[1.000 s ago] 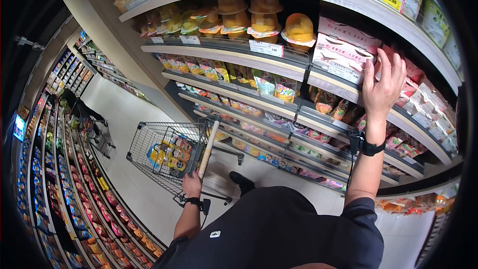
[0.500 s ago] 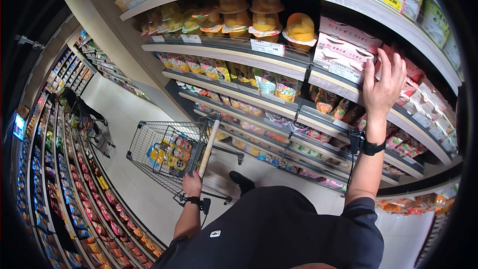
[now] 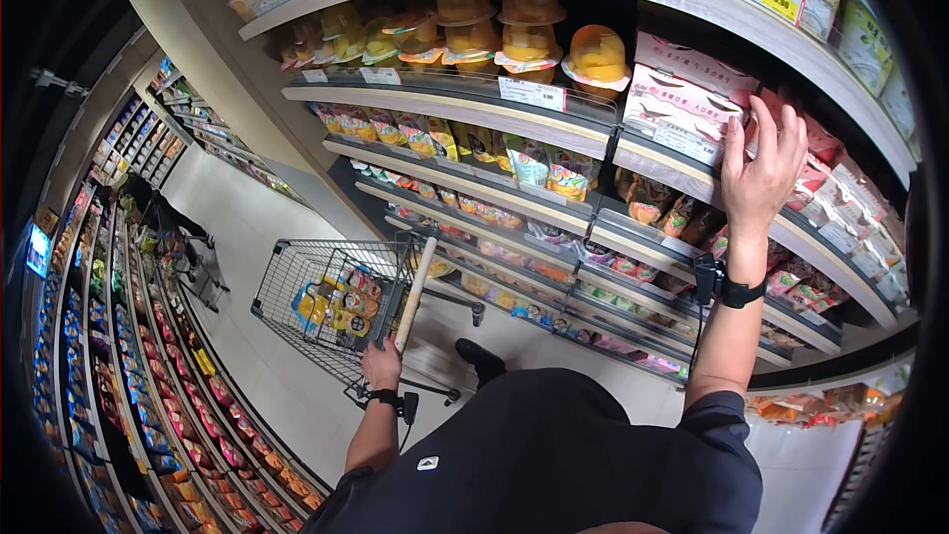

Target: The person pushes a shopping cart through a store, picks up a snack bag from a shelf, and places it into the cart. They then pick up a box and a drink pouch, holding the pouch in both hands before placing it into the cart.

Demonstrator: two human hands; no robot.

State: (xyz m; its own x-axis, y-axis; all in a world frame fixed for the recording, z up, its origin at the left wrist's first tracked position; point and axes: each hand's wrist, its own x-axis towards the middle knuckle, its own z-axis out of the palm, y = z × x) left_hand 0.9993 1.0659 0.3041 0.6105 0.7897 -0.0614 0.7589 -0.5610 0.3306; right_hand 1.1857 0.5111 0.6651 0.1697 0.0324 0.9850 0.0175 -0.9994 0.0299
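My right hand (image 3: 763, 168) is raised to a shelf on the right, its fingers apart and bent at the front of the pink boxes (image 3: 682, 99). The thumb is beside the end of the nearest box, and the fingertips overlap the packs to its right. Lower down, my left hand (image 3: 382, 366) is closed on the near edge of a wire shopping cart (image 3: 287, 282), by the end of its pale handle (image 3: 417, 287). Inside the cart lie yellow packages (image 3: 314, 307) and several small packs (image 3: 356, 302).
Domed cups of yellow fruit (image 3: 597, 54) stand left of the pink boxes. Lower shelves hold bagged snacks (image 3: 529, 163). Across the aisle is another long shelf rack (image 3: 148, 376). A person in dark clothes (image 3: 148, 200) is beside another cart (image 3: 203, 282) at the far left.
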